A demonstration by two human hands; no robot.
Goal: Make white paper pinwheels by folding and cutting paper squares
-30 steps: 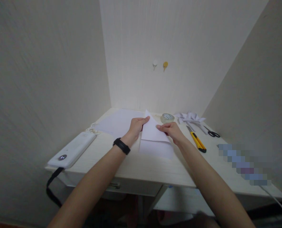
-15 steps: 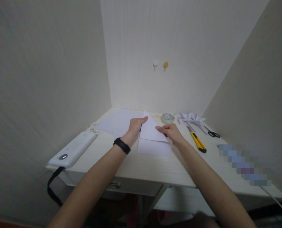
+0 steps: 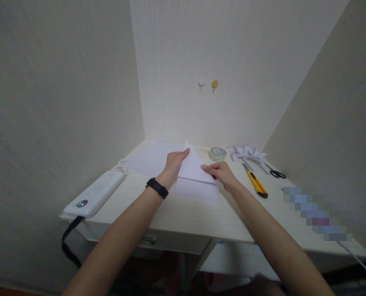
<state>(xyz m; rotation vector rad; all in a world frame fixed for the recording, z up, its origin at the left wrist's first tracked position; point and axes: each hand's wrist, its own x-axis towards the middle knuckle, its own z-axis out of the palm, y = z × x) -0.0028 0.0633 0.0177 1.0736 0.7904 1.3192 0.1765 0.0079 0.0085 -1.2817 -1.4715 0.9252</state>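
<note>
A white sheet of paper (image 3: 193,167), folded over to a point at its far end, is held between my two hands above the desk. My left hand (image 3: 174,163), with a black band at the wrist, pinches its left edge near the tip, thumb on top. On the paper's right slanting edge, my right hand (image 3: 220,172) grips with thumb and fingers. Below the folded flap, a single paler layer of paper reaches toward me. The fingers under the sheet are partly hidden.
White sheets (image 3: 152,155) lie behind my left hand. Clear tape (image 3: 217,154), a folded paper pinwheel shape (image 3: 247,153), a yellow utility knife (image 3: 255,183) and black-handled scissors (image 3: 277,174) lie to the right. A white device (image 3: 95,195) with a black strap sits at left.
Both hands and the folded paper have shifted slightly left and away from me. The grip of each hand stays the same, and the other things have not moved.
</note>
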